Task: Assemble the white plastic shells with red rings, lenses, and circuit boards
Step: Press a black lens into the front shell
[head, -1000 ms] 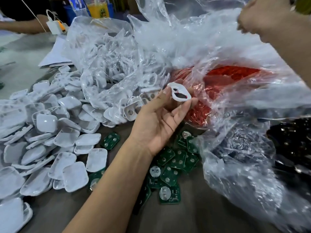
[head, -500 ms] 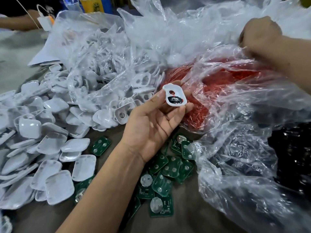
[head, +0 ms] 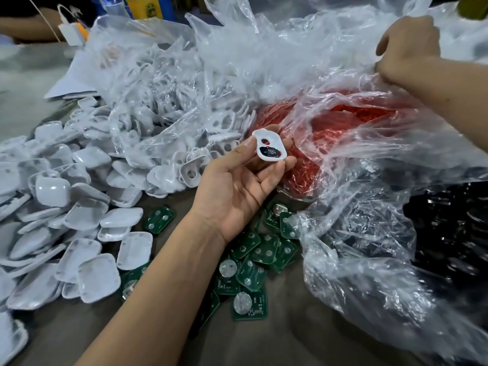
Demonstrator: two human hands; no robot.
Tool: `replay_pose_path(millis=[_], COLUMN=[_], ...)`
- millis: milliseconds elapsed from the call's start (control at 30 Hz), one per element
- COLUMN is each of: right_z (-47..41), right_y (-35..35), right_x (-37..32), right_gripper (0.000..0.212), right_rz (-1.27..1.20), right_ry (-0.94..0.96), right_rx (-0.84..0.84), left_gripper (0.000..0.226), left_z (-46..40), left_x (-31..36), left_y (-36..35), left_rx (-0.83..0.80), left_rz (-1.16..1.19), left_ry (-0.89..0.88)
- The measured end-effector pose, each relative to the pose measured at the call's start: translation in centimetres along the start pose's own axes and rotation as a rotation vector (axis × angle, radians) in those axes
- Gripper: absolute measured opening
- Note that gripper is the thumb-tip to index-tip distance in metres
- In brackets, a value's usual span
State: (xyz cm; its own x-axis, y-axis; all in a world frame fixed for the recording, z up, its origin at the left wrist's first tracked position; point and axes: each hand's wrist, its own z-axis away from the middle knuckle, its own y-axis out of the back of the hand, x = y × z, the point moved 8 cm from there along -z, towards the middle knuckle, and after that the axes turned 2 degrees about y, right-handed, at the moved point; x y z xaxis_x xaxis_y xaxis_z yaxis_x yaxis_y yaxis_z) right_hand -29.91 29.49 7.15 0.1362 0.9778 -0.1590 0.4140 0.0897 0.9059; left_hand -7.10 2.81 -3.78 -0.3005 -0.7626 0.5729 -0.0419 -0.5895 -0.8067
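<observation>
A: Left hand (head: 237, 191) status?

B: Palm up, mid-frame, thumb and fingertips pinching one white shell (head: 270, 149) over the seam between the piles. The shell is showing a round hole near the top and a dark insert with a bit of red below it. Same grip as half a second ago; a second ago the shell was sitting tilted, now it is facing the camera flatter.

A: Right hand (head: 408, 48)?

B: Upper right, fingers curled into the clear plastic bag (head: 343, 107), gripping a fold of film. A second ago it was sitting higher at the frame edge; it is now lower and into the bag, and the film is bunching under it.

A: Stock positions?

B: Red rings (head: 330, 133) are lying inside that bag, just behind the held shell. Loose white shells (head: 79, 233) are spreading across the left side, with more holed ones inside a second clear bag (head: 163, 88) behind. Green circuit boards (head: 250, 262) are lying on the table (head: 277, 344) under the left wrist, touching the bag edge. Dark parts (head: 454, 233) are sitting in film at far right; can't tell whether they're the lenses.

A: Piles moved?

B: Not visibly.
</observation>
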Motion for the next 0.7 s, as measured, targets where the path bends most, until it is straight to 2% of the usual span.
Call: replay_pose_path(millis=[200, 367, 500, 700], right_z=[0.4, 0.8, 0.9, 1.0], right_y=[0.0, -1.1, -1.4, -1.6], right_x=[-0.7, -1.2, -0.7, -0.1], right_gripper=[0.036, 0.030, 0.035, 0.029], right_rz=[-0.022, -0.054, -0.068, -0.080], right_ry=[-0.039, -0.012, -0.063, -0.142], right_rx=[0.024, -0.024, -0.032, -0.042], left_gripper=[0.028, 0.029, 0.033, 0.035], left_z=[0.1, 0.2, 0.3, 0.3], left_x=[0.1, 0.1, 0.2, 0.1], left_y=[0.1, 0.0, 0.1, 0.2], left_rx=[0.022, 0.016, 0.003, 0.008], left_rz=[0.011, -0.006, -0.015, -0.027], left_ry=[-0.003, -0.011, -0.010, -0.015])
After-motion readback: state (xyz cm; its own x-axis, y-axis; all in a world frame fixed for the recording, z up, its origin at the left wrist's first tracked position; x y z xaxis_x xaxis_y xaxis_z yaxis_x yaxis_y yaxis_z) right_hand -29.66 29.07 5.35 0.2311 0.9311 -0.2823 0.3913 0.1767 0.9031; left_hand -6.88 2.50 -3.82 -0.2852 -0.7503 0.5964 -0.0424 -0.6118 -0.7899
